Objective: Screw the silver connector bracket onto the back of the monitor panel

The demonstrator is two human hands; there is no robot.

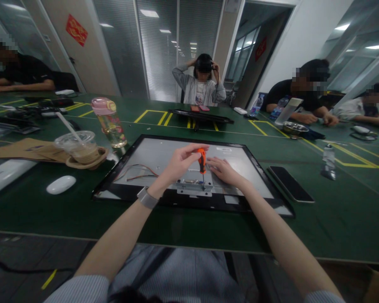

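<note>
A monitor (151, 153) lies face down on the green table, its grey metal back panel exposed inside a black frame. My left hand (180, 162) is closed around the top of an orange-handled screwdriver (202, 160) held upright, its tip on a small metal bracket (194, 187) near the panel's front edge. My right hand (222, 169) rests beside the screwdriver on the panel, fingers stretched flat. Thin coloured wires (139, 171) run across the panel's left side. A watch sits on my left wrist.
A white mouse (61, 184), a plastic cup with straw (78, 147) and a pink-lidded bottle (109, 122) stand left of the monitor. A black phone (290, 184) and a small bottle (328, 162) lie to the right. Another monitor (202, 115) lies beyond; several people sit around the table.
</note>
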